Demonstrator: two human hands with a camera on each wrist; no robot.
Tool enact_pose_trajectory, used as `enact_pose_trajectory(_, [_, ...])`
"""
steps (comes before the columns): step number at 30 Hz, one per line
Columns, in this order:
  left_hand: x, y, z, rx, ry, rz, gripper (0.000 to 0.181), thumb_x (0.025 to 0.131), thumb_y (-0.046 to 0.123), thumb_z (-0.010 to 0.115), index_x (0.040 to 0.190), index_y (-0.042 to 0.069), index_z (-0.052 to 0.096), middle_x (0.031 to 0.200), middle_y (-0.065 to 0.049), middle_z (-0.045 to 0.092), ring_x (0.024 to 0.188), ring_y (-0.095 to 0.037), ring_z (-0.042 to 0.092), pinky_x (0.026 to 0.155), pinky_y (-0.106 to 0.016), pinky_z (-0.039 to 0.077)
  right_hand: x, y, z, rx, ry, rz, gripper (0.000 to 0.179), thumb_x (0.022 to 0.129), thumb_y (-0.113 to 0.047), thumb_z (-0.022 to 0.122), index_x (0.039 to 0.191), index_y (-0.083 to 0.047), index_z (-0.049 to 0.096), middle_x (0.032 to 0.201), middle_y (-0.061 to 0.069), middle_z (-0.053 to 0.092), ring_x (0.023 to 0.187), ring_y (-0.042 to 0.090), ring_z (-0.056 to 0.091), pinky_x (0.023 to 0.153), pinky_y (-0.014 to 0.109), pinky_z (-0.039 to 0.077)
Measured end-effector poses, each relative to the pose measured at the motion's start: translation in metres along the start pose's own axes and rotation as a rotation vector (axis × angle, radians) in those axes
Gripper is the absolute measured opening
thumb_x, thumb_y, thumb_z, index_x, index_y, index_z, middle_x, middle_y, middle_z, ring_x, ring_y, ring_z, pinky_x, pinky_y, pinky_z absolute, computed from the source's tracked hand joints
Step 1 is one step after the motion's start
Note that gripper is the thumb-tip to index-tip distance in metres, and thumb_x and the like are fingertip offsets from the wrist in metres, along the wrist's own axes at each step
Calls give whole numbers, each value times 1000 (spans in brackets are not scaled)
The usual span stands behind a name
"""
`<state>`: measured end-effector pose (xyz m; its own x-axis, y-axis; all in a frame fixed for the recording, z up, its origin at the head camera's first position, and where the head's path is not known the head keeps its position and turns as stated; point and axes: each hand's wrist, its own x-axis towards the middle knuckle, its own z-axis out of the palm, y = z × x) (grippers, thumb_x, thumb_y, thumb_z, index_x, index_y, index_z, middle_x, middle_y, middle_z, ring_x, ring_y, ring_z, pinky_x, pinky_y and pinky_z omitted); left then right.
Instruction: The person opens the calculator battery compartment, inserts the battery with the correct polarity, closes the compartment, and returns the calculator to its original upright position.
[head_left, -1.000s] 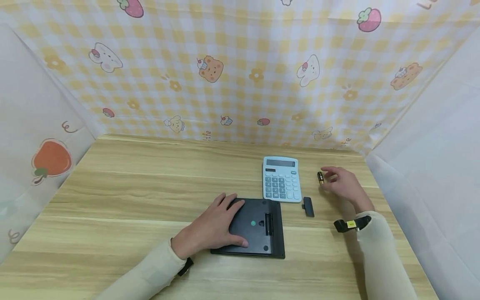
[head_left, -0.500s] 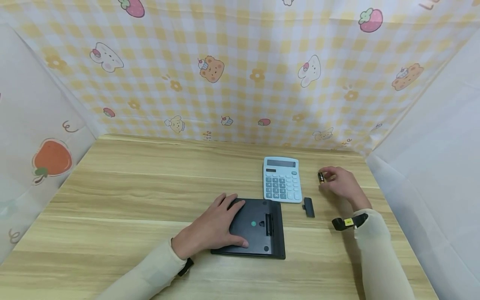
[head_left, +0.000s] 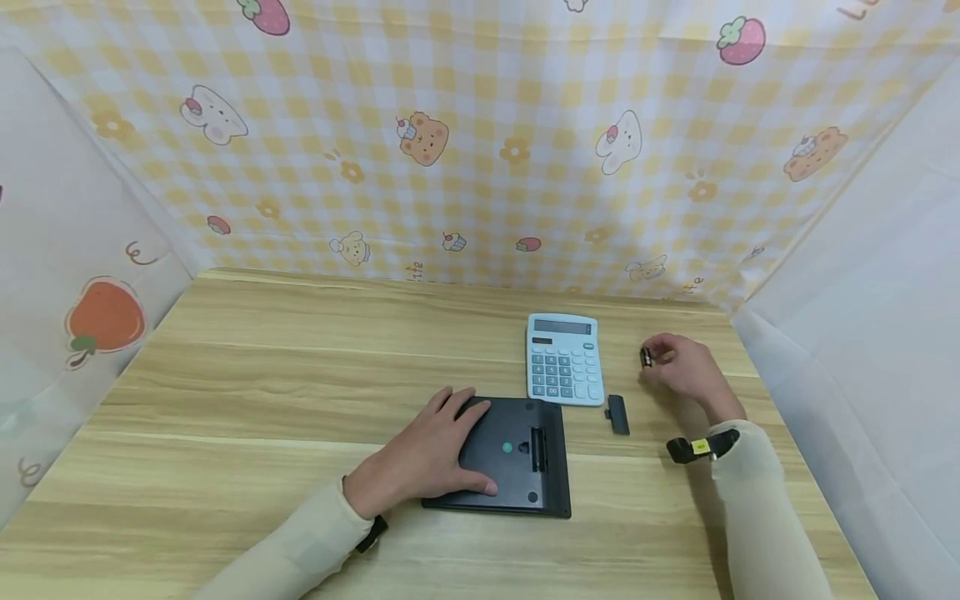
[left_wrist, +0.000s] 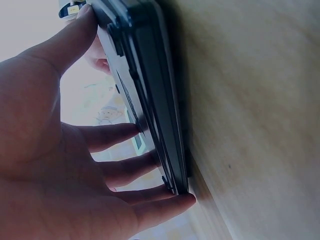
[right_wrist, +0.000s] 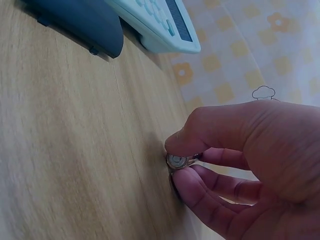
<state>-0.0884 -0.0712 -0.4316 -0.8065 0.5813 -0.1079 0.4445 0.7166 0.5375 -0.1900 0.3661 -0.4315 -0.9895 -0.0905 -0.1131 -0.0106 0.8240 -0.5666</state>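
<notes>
My left hand (head_left: pixel 423 454) lies spread over a flat black device (head_left: pixel 504 457), perhaps a calculator, bottom up on the table. In the left wrist view, its fingers (left_wrist: pixel 125 172) reach along the device's edge, and the thumb rests on it at the top. A narrow battery slot (head_left: pixel 537 450) shows on the device's right part. Farther right, my right hand (head_left: pixel 688 371) pinches a small battery (head_left: pixel 647 357) between thumb and fingers. The right wrist view shows the battery's round end (right_wrist: pixel 177 161) close to the tabletop.
A light blue calculator (head_left: pixel 564 360) lies face up behind the black device. Between it and my right hand is a small black battery cover (head_left: pixel 617 415). A checkered cloth (head_left: pixel 480 167) hangs behind the wooden table (head_left: pixel 300 350), with white cloth at both sides.
My right fingers have closed on the battery, which has shifted slightly to the right. My left hand and the black device have stayed in place.
</notes>
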Motion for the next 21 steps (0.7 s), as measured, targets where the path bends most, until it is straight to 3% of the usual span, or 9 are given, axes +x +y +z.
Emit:
enact_pose_trajectory(5, [0, 1, 0, 4, 1, 1, 106, 84, 62, 92, 164, 6, 50, 171, -24, 38, 158, -57, 28, 121, -66, 40, -3, 0, -1, 2, -1, -4, 52, 89, -9, 85, 135, 6, 66, 126, 28, 69, 115, 48, 68, 96, 61, 57])
enact_pose_trajectory(13, [0, 1, -1, 5, -2, -3, 105, 84, 60, 92, 164, 5, 50, 171, -24, 37, 158, -57, 28, 120, -66, 41, -11, -4, -3, 0, -6, -41, 48, 86, -4, 86, 130, 0, 66, 115, 23, 74, 104, 39, 72, 82, 43, 56])
enact_pose_trajectory(21, [0, 2, -2, 8, -6, 2, 105, 85, 60, 92, 164, 5, 50, 171, -24, 37, 158, -57, 28, 121, -66, 40, -19, -8, -1, 7, -43, -105, 43, 86, 9, 78, 127, -2, 68, 109, 20, 74, 100, 37, 72, 81, 48, 57])
